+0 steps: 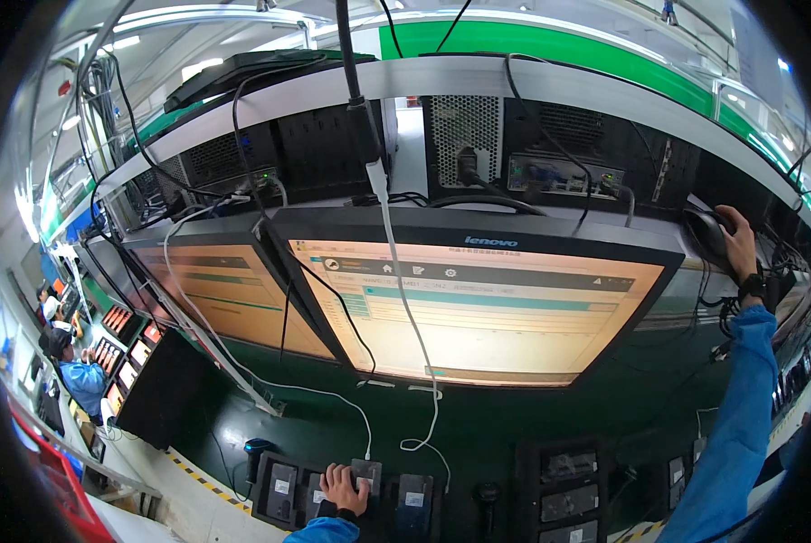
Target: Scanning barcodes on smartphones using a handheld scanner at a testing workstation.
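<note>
My left hand point(344, 489) lies low in the view over a dark tray point(384, 509), fingers spread. Its thumb side touches a dark, flat, phone-like device point(367, 472), and a white cable point(366, 423) runs into that device's far end. Similar devices with pale labels lie in the tray, one point(281, 487) to the left and one point(414, 503) to the right. Far to the right, my right hand point(738, 242) is raised and its fingers curl around a black computer mouse point(708, 237) on the shelf beside the monitor point(487, 317).
A second monitor point(229, 290) stands at left. Black computer cases point(559, 149) sit on the shelf behind. A loose white cable point(412, 335) hangs across the lit screen. Another tray of devices point(568, 471) lies right. At far left, a person in blue point(81, 385) works at another bench.
</note>
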`<state>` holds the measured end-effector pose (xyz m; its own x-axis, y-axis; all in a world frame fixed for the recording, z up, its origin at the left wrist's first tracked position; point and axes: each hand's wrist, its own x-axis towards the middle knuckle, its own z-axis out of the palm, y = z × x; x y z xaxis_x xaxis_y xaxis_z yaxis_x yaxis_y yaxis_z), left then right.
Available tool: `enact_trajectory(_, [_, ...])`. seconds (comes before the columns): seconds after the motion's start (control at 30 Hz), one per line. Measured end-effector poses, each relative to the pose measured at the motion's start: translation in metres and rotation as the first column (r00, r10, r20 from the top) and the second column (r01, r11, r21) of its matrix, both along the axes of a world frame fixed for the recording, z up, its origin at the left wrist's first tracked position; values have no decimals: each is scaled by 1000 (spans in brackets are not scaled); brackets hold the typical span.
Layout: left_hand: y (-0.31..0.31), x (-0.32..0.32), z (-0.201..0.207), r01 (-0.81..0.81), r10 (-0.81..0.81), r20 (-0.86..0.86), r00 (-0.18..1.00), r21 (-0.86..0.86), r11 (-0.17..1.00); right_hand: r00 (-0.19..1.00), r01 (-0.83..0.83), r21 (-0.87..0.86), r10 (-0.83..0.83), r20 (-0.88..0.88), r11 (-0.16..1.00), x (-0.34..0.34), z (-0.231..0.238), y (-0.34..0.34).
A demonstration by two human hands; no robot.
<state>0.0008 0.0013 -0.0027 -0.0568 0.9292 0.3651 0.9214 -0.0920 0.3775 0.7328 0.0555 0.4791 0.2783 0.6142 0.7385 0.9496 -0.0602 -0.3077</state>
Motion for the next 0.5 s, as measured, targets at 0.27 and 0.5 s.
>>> enact_trajectory(0.27, [0, -2, -2, 6, -7, -17, 1000, -16, 1000, 999, 31, 7, -31, 18, 999, -11, 3, 0])
enact_trajectory(0.5, [-2, 0, 5, 21, -20, 5, 1000, -14, 1000, 999, 39, -21, -39, 8, 999, -13, 5, -2])
